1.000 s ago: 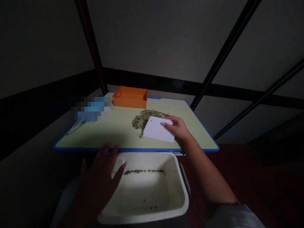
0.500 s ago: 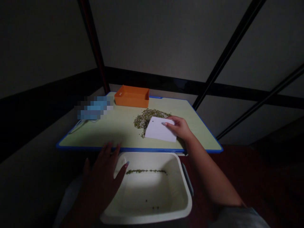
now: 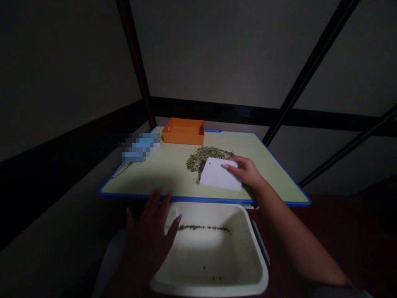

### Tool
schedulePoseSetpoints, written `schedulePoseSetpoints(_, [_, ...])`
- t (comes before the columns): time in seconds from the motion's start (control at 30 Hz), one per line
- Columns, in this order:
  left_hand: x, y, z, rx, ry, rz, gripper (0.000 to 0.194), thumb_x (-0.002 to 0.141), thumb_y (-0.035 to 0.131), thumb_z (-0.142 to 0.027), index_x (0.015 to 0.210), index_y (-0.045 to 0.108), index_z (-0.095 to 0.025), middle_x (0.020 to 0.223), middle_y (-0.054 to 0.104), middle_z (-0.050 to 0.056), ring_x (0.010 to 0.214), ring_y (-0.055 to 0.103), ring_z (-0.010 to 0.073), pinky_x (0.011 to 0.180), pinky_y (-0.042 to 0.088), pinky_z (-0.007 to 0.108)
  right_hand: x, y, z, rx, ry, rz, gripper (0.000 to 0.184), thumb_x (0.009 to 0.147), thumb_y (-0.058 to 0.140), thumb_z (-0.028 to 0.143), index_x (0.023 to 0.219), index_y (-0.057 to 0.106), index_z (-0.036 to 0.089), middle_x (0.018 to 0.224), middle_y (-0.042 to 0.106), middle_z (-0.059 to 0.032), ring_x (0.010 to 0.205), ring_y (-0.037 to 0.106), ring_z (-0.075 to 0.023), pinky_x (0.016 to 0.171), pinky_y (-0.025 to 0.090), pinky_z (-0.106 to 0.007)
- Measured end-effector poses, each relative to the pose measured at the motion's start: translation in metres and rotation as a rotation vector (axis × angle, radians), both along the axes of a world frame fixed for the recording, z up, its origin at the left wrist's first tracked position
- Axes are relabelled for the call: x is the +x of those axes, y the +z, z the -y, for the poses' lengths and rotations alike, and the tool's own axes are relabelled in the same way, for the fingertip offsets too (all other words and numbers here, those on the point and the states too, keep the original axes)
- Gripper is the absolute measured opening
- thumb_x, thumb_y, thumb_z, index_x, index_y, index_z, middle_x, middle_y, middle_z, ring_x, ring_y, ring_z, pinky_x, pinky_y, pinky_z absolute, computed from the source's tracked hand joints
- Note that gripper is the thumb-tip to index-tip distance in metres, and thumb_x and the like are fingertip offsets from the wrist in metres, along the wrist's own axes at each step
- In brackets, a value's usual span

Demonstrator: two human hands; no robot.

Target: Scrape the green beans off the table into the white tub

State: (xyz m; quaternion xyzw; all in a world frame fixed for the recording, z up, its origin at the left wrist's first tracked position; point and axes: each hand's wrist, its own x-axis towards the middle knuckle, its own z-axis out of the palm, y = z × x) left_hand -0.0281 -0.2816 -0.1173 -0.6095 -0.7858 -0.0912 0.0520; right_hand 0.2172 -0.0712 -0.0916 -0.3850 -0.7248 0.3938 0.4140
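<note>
My right hand [image 3: 246,169] grips a white flat scraper [image 3: 220,176] with a small hole in one corner, thumb on its near face. The scraper stands tilted over the near right side of a spread of small greenish bean-like grains [image 3: 196,158], hiding part of it. My left hand [image 3: 151,227] has its fingers spread, holding nothing, between the table's front edge and the left rim of a white basin [image 3: 260,281]. Whether it touches the rim I cannot tell. Grains [image 3: 201,227] lie in a line along the basin's far inner edge, with a few near its front.
The pale green table [image 3: 164,169] has a blue edge, with the basin just below its front. An orange tray [image 3: 182,136] stands at the back left. A blurred blue item [image 3: 141,148] with a white cord lies at the left edge. Walls enclose the back and left.
The view has turned slightly, so everything appears further right and a little lower. Both hands, the scraper and the grains keep about the same places relative to the table.
</note>
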Motion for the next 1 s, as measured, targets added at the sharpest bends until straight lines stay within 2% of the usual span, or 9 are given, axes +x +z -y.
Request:
schedulePoseSetpoints(0.43, [0.0,0.004,-0.003,-0.042,0.001,0.007,0.057,0.091,0.023,-0.044,0.146,0.028,-0.026,0.157,0.026,0.009,0.145,0.026,0.0275,0.11,0.015,0.073,-0.004,-0.008,-0.007,0.092,0.014,0.042,0.041,0.075,0.067,0.051,0.089,0.068,0.013,0.081,0.067,-0.0057,0.067,0.055,-0.0132,0.055,0.041,-0.023])
schedulePoseSetpoints(0.67, [-0.007,-0.008,-0.004,0.03,-0.018,0.016,0.056,0.092,0.021,-0.045,0.146,0.026,-0.03,0.158,0.025,0.007,0.145,0.026,0.026,0.112,0.012,0.072,-0.008,-0.006,-0.009,0.102,0.042,0.052,0.039,0.077,0.066,0.049,0.09,0.07,0.012,0.083,0.069,-0.007,0.07,0.058,-0.0142,0.061,0.044,-0.025])
schedulePoseSetpoints(0.87, [-0.015,-0.013,-0.006,0.019,-0.012,0.052,0.057,0.09,0.032,-0.045,0.146,0.026,-0.036,0.158,0.027,0.004,0.144,0.028,0.0235,0.116,0.016,0.061,-0.014,-0.004,-0.01,0.116,0.073,0.064,0.037,0.075,0.067,0.045,0.09,0.071,0.012,0.087,0.071,-0.0085,0.073,0.058,-0.0154,0.066,0.044,-0.028])
schedulePoseSetpoints(1.0, [-0.011,-0.011,-0.007,0.022,0.0,0.025,0.055,0.092,0.021,-0.043,0.145,0.029,-0.03,0.158,0.027,0.006,0.145,0.026,0.0242,0.113,0.011,0.069,-0.013,-0.002,-0.01,0.068,0.105,0.011,0.036,0.071,0.07,0.045,0.085,0.071,0.011,0.081,0.069,-0.0068,0.07,0.058,-0.0142,0.062,0.043,-0.026])
